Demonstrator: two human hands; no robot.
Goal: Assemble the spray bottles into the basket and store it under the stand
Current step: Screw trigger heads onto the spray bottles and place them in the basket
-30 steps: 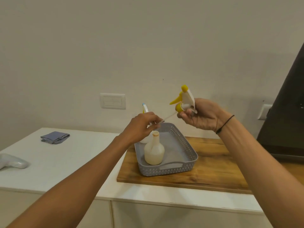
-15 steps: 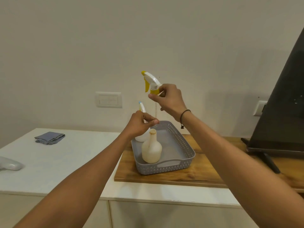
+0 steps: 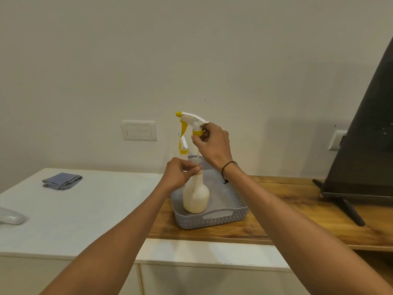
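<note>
On the wooden board (image 3: 287, 211) at the right of the white cabinet top (image 3: 85, 209), I see the grey perforated basket (image 3: 214, 221) with a cream spray bottle (image 3: 196, 195) standing upright inside it, near the front. My right hand (image 3: 213, 146) is raised above that bottle, its thumb and fingertips pinching the yellow collar of a white-and-yellow trigger sprayer head (image 3: 192, 122) — nozzle pointing left, thin dip tube hanging straight down toward the bottle's neck. My left hand (image 3: 180, 174) sits at the neck, fingers curled and thumb and forefinger pinched together right at the opening where the tube's lower end arrives; whether they grip the tube or the neck itself I cannot tell. Behind the hands, at the basket's far end, a second spray bottle (image 3: 183, 145) with its head already on stands upright, mostly hidden. Off to the left lies a folded blue-grey cloth (image 3: 62, 181), and a white object (image 3: 11, 217) shows at the frame edge. A dark screen (image 3: 365, 145) on its stand fills the right side, and a wall switch plate (image 3: 139, 130) sits on the wall behind.
</note>
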